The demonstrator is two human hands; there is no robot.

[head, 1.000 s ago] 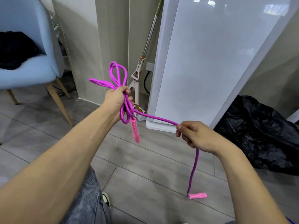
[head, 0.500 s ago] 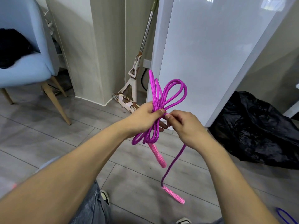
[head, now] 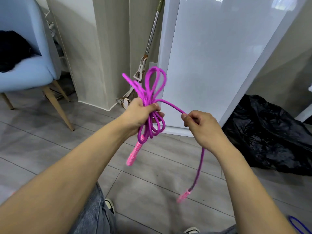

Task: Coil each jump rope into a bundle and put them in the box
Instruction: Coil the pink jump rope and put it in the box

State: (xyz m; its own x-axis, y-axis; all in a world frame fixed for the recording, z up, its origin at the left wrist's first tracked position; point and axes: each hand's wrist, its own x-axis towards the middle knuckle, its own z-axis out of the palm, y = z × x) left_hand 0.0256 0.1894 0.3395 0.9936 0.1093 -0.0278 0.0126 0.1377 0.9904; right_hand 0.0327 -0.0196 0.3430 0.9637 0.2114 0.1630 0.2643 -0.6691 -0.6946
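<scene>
A magenta jump rope (head: 152,85) is partly coiled, its loops standing above and hanging below my left hand (head: 141,113), which grips the bundle at its middle. One pink handle (head: 134,153) dangles under that hand. To the right, my right hand (head: 200,124) pinches the free strand, which arcs over from the bundle. Below my right hand the strand drops to the second pink handle (head: 183,196), hanging just above the floor. No box is in view.
A white panel (head: 219,56) leans against the wall ahead, with a mop (head: 143,65) beside it. A black plastic bag (head: 270,132) lies at the right, a blue chair (head: 25,65) at the left. A blue rope loop (head: 297,224) shows at the bottom right corner.
My right hand has moved away to the right from the bundle, drawing out a length of the free strand. The hanging handle has swung right and the bundle has gained loops.
</scene>
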